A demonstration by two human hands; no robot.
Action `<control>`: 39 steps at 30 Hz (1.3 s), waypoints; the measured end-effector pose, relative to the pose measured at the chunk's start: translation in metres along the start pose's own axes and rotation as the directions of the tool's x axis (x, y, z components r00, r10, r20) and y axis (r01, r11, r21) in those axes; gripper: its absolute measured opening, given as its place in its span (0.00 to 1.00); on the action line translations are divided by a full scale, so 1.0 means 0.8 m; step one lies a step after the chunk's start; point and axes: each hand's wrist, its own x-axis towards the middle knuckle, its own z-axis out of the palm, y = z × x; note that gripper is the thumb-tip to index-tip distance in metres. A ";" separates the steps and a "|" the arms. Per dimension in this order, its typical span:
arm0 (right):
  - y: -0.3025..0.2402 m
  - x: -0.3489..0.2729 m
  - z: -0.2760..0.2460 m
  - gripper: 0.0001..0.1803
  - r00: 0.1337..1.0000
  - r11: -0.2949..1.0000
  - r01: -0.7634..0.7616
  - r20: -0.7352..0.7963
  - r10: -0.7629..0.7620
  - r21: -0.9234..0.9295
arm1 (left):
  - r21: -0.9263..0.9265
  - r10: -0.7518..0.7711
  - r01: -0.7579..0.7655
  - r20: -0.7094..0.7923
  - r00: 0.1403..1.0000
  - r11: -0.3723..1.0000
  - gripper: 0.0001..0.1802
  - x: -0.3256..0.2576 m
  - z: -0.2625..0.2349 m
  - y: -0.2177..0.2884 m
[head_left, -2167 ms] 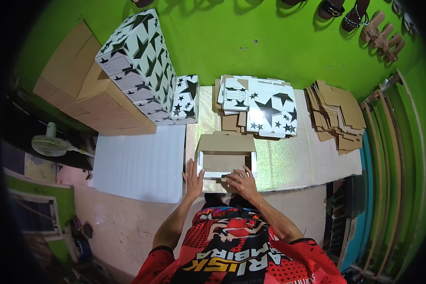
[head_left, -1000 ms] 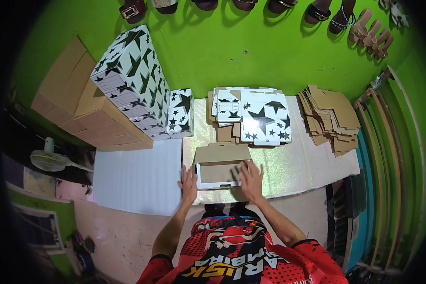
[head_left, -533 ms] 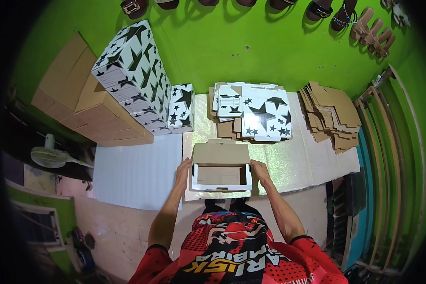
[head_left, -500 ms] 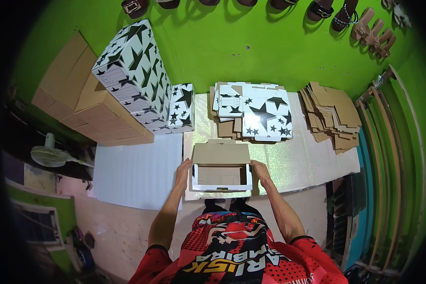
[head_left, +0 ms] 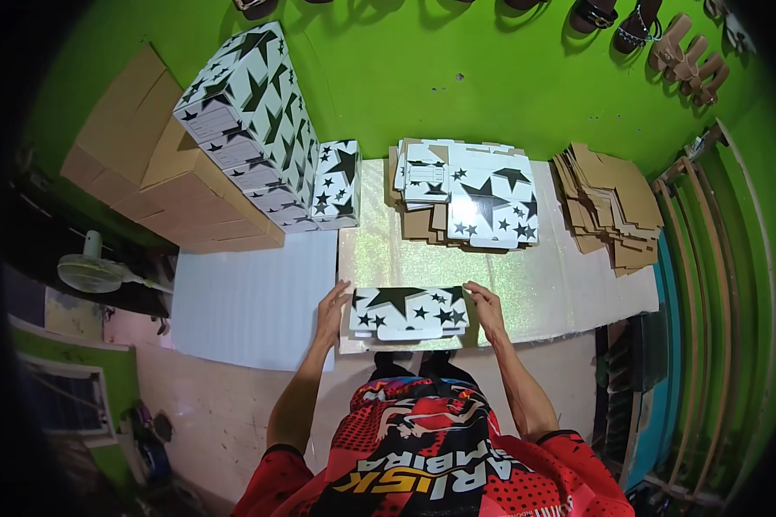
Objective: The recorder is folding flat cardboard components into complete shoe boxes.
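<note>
- Star-printed box [head_left: 409,312]: 6 o'clock in view, at near edge of table [head_left: 569,284]; lid down, interior hidden.
- Left hand [head_left: 329,312] at box's 9 o'clock, right hand [head_left: 486,310] at its 3; hands apart. Gripping or merely touching: cannot tell.
- Flat-carton stack [head_left: 491,196], box's 1 o'clock: lower sheets mostly covered.
- Sandals [head_left: 593,17], 11 to 2: several cut off.

We See Shiny and Dull

We see smooth card on the star box [head_left: 409,308]. The flat star cards [head_left: 491,202] have a glossy shine, but the brown cardboard stack [head_left: 616,202] looks matt. The table [head_left: 379,254] glitters. The shirt [head_left: 422,431] is cloth.
</note>
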 end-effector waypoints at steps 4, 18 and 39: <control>-0.024 -0.047 0.003 0.21 0.954 0.835 0.286 0.058 -0.294 -0.471 | 0.389 0.238 -0.249 0.077 0.968 0.887 0.33 -0.037 -0.011 -0.002; -0.010 -0.068 0.027 0.42 0.699 0.285 0.713 0.619 -0.358 -0.640 | 0.675 0.307 -0.662 0.587 0.749 0.326 0.46 -0.068 0.030 0.015; -0.021 -0.082 0.031 0.34 0.723 0.281 0.689 0.603 -0.338 -0.668 | 0.774 0.297 -0.615 0.559 0.775 0.148 0.47 -0.084 0.048 0.022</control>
